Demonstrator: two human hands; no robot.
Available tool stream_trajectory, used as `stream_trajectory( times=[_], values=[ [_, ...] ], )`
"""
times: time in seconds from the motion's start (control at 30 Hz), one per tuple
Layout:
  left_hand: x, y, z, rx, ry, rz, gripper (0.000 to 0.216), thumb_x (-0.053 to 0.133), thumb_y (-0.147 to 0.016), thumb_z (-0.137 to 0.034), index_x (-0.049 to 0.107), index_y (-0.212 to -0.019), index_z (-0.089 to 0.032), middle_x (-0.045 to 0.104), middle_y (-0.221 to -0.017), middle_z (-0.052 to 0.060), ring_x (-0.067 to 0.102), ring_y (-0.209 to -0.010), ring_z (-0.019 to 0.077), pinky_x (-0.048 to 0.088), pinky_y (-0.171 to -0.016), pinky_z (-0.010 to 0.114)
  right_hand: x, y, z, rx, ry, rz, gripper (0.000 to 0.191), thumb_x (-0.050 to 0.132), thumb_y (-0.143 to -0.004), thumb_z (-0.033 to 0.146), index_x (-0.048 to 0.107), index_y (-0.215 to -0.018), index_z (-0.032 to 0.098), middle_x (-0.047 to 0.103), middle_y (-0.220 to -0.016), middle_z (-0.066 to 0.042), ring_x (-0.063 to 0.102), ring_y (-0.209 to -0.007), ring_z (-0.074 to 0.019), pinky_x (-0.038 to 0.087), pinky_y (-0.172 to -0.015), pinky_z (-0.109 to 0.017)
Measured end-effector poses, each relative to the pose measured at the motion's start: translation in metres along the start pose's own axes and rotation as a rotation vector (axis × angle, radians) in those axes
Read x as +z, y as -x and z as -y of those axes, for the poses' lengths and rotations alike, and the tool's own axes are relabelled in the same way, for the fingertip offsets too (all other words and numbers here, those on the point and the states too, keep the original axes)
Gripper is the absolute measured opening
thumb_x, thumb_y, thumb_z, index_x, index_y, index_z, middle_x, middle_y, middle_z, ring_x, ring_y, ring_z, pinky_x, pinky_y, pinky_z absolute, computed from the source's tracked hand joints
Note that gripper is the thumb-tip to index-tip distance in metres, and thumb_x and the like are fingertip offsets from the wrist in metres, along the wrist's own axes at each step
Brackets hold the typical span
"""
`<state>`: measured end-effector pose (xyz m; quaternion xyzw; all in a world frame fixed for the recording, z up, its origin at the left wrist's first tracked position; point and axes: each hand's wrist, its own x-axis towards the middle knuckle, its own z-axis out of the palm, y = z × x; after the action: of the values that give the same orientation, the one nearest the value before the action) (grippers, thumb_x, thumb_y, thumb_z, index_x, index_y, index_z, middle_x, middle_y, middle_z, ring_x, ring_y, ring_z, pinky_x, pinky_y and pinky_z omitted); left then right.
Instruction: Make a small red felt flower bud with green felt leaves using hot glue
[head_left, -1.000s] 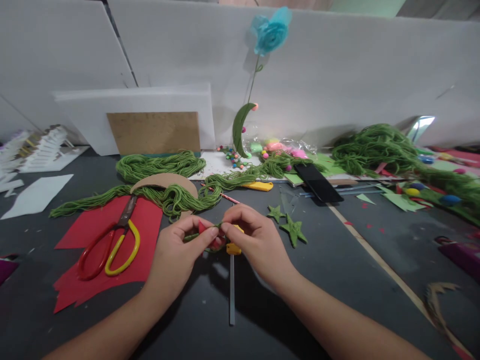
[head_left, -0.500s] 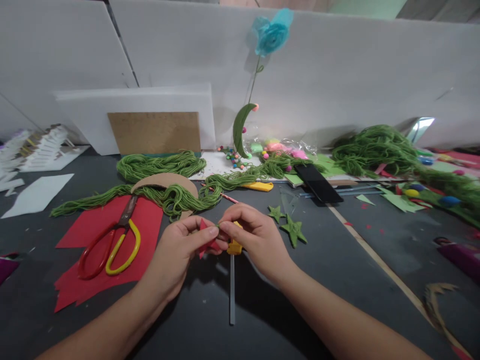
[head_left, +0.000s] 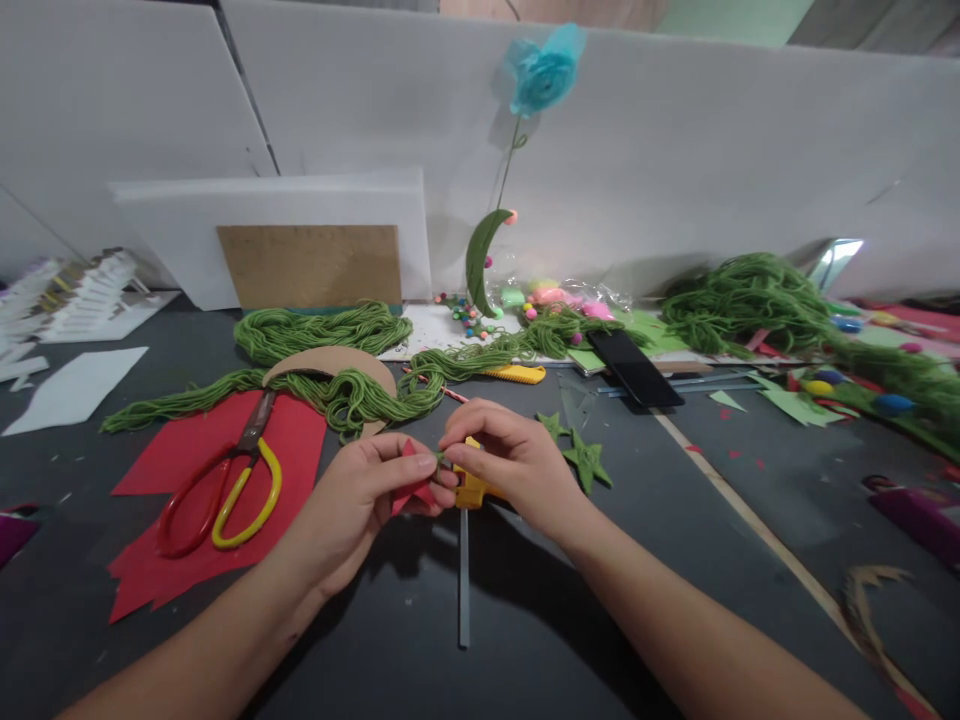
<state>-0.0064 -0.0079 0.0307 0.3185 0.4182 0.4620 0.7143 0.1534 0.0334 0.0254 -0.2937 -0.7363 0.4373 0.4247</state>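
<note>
My left hand (head_left: 365, 502) pinches a small red folded paper piece (head_left: 412, 485) over the dark table. My right hand (head_left: 508, 462) meets it fingertip to fingertip, closed on a thin green yarn strand (head_left: 441, 457) at the red piece. Under my right fingers lies a yellow glue gun (head_left: 471, 488) with a clear glue stick (head_left: 464, 580) pointing toward me. Both hands hover just above the table's middle.
Red-and-yellow scissors (head_left: 223, 479) lie on red paper (head_left: 180, 520) at the left. Green yarn skeins (head_left: 322, 330) spread behind, another pile (head_left: 750, 295) at the right. Green felt stars (head_left: 586, 460), a black phone (head_left: 634, 367), a yellow comb (head_left: 516, 373) and a blue paper flower (head_left: 544, 70) are nearby.
The red piece has turned in my left fingers and shows more. My right hand shifted slightly up and right, uncovering more of the glue gun.
</note>
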Motion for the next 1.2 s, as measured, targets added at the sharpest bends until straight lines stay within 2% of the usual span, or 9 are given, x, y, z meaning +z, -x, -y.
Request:
stream_trajectory(
  times=[0.13,0.23,0.4,0.5,0.57,0.67,0.8,1.03,1.2],
  values=[
    [0.0,0.0,0.001,-0.002,0.0,-0.016,0.009,0.064,-0.073,-0.014,0.064,-0.064,-0.012,0.068,-0.06,0.002,0.063,-0.055,0.0086,0.048,-0.055,0.016,0.003,0.001,0.0,0.024,-0.046,-0.024,0.008,0.059,-0.078,0.015,0.059,-0.071,0.019,0.057,-0.075,0.001,0.054,-0.074,-0.0123,0.043,-0.073,-0.027],
    [0.0,0.0,0.001,0.054,-0.075,-0.07,0.009,0.066,-0.072,-0.017,0.064,-0.066,-0.013,0.068,-0.06,0.001,0.063,-0.055,0.0086,0.047,-0.056,0.016,0.002,0.0,0.001,0.065,-0.111,-0.029,0.005,0.059,-0.077,0.017,0.062,-0.08,0.02,0.056,-0.084,0.0,0.055,-0.08,-0.0124,0.044,-0.076,-0.027],
    [-0.003,-0.003,0.004,0.178,-0.113,-0.174,0.01,0.069,-0.07,-0.022,0.063,-0.069,-0.014,0.07,-0.067,0.001,0.062,-0.06,0.0103,0.046,-0.058,0.019,0.012,0.001,-0.002,0.288,-0.308,0.037,0.018,0.061,-0.075,0.02,0.056,-0.092,0.02,0.058,-0.092,-0.001,0.057,-0.084,-0.013,0.046,-0.078,-0.028],
    [-0.005,-0.006,0.007,0.268,-0.116,-0.229,0.01,0.07,-0.067,-0.023,0.063,-0.068,-0.015,0.066,-0.064,-0.001,0.059,-0.058,0.0104,0.046,-0.056,0.02,0.026,0.006,-0.004,0.359,-0.4,0.093,0.025,0.058,-0.077,0.026,0.049,-0.1,0.021,0.058,-0.09,-0.001,0.058,-0.078,-0.0129,0.048,-0.069,-0.027],
    [-0.006,-0.009,0.009,0.289,-0.102,-0.254,0.011,0.07,-0.066,-0.023,0.062,-0.066,-0.015,0.065,-0.063,-0.002,0.059,-0.06,0.0109,0.046,-0.058,0.021,0.032,0.009,-0.004,0.34,-0.192,0.028,0.02,0.053,-0.081,0.029,0.048,-0.099,0.021,0.057,-0.079,0.0,0.056,-0.068,-0.0125,0.045,-0.059,-0.024],
    [-0.007,-0.011,0.011,0.283,-0.069,-0.272,0.01,0.069,-0.066,-0.022,0.062,-0.065,-0.015,0.065,-0.064,-0.002,0.059,-0.062,0.0106,0.047,-0.063,0.021,0.033,0.013,-0.003,0.234,0.317,-0.036,0.016,0.048,-0.086,0.028,0.053,-0.099,0.02,0.054,-0.062,0.003,0.052,-0.056,-0.0125,0.036,-0.053,-0.023],
    [-0.006,-0.011,0.012,0.27,-0.085,-0.274,0.009,0.069,-0.066,-0.022,0.063,-0.067,-0.016,0.062,-0.064,-0.004,0.056,-0.057,0.0079,0.046,-0.058,0.018,0.029,0.015,-0.006,0.1,0.734,-0.01,0.019,0.043,-0.09,0.026,0.057,-0.1,0.019,0.063,-0.063,-0.001,0.054,-0.052,-0.0147,0.03,-0.05,-0.024],
    [-0.006,-0.009,0.011,0.246,-0.159,-0.281,0.012,0.069,-0.065,-0.025,0.061,-0.063,-0.016,0.056,-0.06,-0.005,0.052,-0.053,0.0081,0.041,-0.045,0.017,0.027,0.02,-0.004,-0.257,1.091,-0.005,0.024,0.039,-0.089,0.016,0.058,-0.074,0.019,0.056,-0.061,-0.003,0.048,-0.056,-0.0149,0.024,-0.051,-0.027],
    [-0.007,-0.008,0.006,0.245,-0.383,-0.224,0.014,0.063,-0.072,-0.026,0.058,-0.064,-0.015,0.055,-0.054,-0.004,0.049,-0.048,0.0081,0.04,-0.045,0.018,0.017,0.019,0.009,-0.413,1.18,0.052,0.025,0.041,-0.089,0.019,0.061,-0.074,0.017,0.051,-0.057,-0.001,0.042,-0.052,-0.0128,0.023,-0.05,-0.028]
  ],
)
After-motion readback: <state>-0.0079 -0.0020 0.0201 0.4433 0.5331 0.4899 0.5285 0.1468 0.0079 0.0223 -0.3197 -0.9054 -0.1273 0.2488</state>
